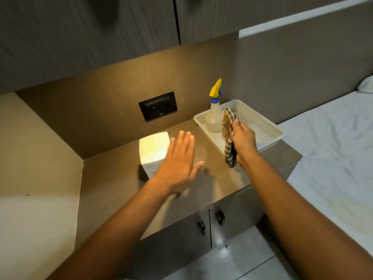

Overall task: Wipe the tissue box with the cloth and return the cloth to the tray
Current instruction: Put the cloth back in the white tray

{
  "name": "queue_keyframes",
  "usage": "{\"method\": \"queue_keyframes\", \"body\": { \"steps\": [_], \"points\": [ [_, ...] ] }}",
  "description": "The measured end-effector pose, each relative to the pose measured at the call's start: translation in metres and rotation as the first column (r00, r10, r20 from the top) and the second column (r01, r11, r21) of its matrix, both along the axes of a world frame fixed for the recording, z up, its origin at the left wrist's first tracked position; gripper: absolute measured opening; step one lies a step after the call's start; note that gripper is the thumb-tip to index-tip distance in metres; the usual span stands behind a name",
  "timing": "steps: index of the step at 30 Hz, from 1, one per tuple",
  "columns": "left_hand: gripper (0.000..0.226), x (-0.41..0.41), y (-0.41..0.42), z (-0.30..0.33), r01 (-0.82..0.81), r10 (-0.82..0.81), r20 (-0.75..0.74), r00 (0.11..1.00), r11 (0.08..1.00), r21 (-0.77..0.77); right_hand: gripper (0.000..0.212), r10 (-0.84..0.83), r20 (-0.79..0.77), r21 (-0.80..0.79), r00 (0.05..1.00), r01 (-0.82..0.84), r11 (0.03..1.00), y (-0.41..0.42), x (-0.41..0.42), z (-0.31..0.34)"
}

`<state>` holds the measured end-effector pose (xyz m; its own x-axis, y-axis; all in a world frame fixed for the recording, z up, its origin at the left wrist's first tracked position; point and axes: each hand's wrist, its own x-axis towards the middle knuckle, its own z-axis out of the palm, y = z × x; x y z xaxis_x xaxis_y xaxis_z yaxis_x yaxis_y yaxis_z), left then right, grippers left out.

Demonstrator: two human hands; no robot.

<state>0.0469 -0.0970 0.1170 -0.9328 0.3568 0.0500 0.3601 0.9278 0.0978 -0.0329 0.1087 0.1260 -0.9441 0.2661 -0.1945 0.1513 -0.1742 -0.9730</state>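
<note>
The cloth (229,136) is a woven checked fabric, brown and cream, while the tray (270,128) looks like smooth pale plastic with a slight sheen. The tissue box (154,147) is smooth and white, and the countertop (212,178) shows a matt wood-grain finish. The spray bottle (215,116) is translucent plastic.

Dim interior, single warm light source overhead.
Light falls from under the cabinet (90,27), overexposing the tissue box (154,147) top. Left hand (178,164) slightly motion-blurred; shadows on countertop (212,178); wide-angle bending at edges.
</note>
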Motion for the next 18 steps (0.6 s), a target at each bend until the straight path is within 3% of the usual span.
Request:
{"method": "queue_keyframes", "body": {
  "steps": [4, 9, 13, 16, 17, 18],
  "points": [
    [0.083, -0.004, 0.054, -0.039, -0.030, 0.016, 0.143, 0.990, 0.995, 0.100, 0.037, 0.017, -0.001, 0.383, 1.000, -0.015, 0.924, 0.032, -0.036, 0.010],
    [0.082, -0.017, 0.088, -0.091, -0.210, 0.176, 0.337, 0.925, 0.975, 0.069, 0.038, 0.209, 0.048, 0.734, 0.977, -0.176, 0.656, 0.053, -0.070, -0.018],
    [0.081, -0.024, 0.098, -0.104, -0.284, 0.254, 0.307, 0.917, 0.957, 0.054, 0.036, 0.329, 0.181, 0.813, 0.927, -0.330, 0.480, 0.040, -0.080, -0.029],
    [0.080, -0.036, 0.105, -0.101, -0.306, 0.277, 0.273, 0.921, 0.950, 0.068, 0.034, 0.303, 0.354, 0.757, 0.885, -0.462, 0.463, 0.032, -0.082, -0.033],
    [0.081, -0.038, 0.106, -0.103, -0.314, 0.288, 0.275, 0.917, 0.948, 0.053, 0.034, 0.298, 0.417, 0.774, 0.859, -0.507, 0.380, 0.030, -0.082, -0.040],
    [0.081, -0.039, 0.106, -0.105, -0.321, 0.298, 0.271, 0.915, 0.946, 0.044, 0.034, 0.309, 0.474, 0.803, 0.825, -0.548, 0.233, 0.028, -0.084, -0.047]
  ]
}}
